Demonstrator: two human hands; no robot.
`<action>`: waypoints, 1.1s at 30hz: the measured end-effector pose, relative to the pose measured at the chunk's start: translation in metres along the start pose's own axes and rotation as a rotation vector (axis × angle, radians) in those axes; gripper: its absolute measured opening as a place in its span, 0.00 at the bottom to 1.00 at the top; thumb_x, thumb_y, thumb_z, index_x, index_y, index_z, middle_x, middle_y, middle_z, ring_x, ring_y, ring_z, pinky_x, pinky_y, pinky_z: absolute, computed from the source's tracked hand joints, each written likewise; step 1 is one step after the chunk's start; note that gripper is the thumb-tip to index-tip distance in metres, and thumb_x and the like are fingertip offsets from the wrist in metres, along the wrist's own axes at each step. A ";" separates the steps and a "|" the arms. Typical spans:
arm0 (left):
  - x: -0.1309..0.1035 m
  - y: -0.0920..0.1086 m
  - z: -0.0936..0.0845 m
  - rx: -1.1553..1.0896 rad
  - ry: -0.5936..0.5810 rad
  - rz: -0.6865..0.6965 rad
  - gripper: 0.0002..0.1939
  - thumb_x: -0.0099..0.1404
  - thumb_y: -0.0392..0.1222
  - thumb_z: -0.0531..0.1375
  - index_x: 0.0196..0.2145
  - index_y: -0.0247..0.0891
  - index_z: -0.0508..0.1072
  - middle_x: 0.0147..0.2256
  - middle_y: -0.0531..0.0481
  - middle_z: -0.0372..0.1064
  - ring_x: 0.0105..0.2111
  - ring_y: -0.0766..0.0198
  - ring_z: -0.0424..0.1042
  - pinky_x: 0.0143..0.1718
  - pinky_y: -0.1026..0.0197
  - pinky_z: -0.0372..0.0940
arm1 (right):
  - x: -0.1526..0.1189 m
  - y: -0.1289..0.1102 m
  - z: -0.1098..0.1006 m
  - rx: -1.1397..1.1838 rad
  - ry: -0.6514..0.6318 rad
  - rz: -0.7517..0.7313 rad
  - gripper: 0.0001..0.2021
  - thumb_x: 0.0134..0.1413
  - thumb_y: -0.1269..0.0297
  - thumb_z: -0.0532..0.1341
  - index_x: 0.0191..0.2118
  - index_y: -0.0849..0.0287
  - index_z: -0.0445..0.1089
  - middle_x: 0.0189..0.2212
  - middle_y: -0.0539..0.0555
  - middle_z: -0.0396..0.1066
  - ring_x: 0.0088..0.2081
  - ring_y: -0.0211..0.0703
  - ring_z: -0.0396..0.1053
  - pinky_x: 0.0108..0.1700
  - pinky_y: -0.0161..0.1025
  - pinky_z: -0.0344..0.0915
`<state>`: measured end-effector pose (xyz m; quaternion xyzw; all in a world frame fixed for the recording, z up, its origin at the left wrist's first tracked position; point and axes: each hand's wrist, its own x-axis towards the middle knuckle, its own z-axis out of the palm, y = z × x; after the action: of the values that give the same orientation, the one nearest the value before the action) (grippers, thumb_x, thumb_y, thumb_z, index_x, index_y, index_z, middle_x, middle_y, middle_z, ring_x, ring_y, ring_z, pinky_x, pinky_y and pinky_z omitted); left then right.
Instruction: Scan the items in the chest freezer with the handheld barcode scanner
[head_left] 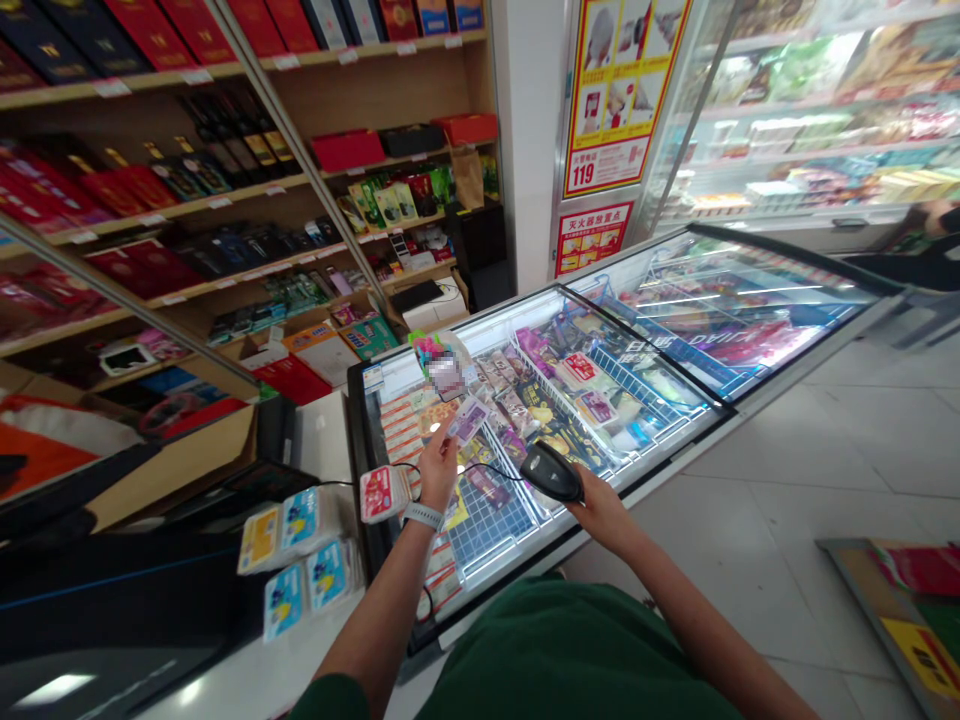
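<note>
Over the glass-topped freezer (731,408), my left hand (438,466) pinches a small purple-and-white card or packet (469,420) by its lower left edge. My right hand (600,508) is wrapped round the handle of a black handheld scanner (552,472), whose head points left toward the packet. A thin black cable runs left from the scanner, past my left hand. Just beyond the packet, a colourful item (429,352) rests on the glass, partly blurred out. Beside my left wrist is a stack of red-and-white packs (381,494).
Blue and yellow packs (300,518) stand on the white counter (324,420) at the left. Shelves (405,160) of boxes and bottles rise behind. A person's arm (937,216) shows at the far right edge. A display of goods (911,610) sits low at the right.
</note>
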<state>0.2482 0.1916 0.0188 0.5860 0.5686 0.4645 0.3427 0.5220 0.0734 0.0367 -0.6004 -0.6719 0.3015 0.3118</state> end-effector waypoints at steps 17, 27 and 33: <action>-0.001 -0.002 -0.001 0.031 0.020 0.033 0.24 0.63 0.41 0.56 0.57 0.42 0.66 0.49 0.46 0.71 0.42 0.61 0.72 0.45 0.55 0.69 | -0.001 -0.002 0.000 -0.016 -0.028 -0.010 0.17 0.46 0.75 0.56 0.44 0.58 0.61 0.40 0.56 0.70 0.43 0.49 0.69 0.45 0.43 0.64; -0.002 0.000 -0.002 -0.012 0.012 0.010 0.25 0.63 0.41 0.55 0.58 0.41 0.64 0.48 0.46 0.72 0.38 0.63 0.72 0.43 0.56 0.69 | 0.000 -0.005 0.000 -0.039 -0.022 -0.026 0.18 0.45 0.76 0.55 0.45 0.58 0.62 0.40 0.57 0.70 0.44 0.49 0.68 0.46 0.44 0.64; -0.002 -0.002 -0.004 -0.029 0.022 0.005 0.25 0.63 0.42 0.56 0.59 0.41 0.64 0.47 0.46 0.72 0.41 0.62 0.72 0.44 0.56 0.69 | 0.000 -0.004 0.003 -0.044 -0.032 -0.037 0.20 0.45 0.77 0.55 0.46 0.57 0.62 0.41 0.56 0.69 0.45 0.49 0.68 0.47 0.44 0.64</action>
<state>0.2442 0.1890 0.0180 0.5773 0.5640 0.4801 0.3435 0.5174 0.0728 0.0379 -0.5898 -0.6942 0.2903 0.2930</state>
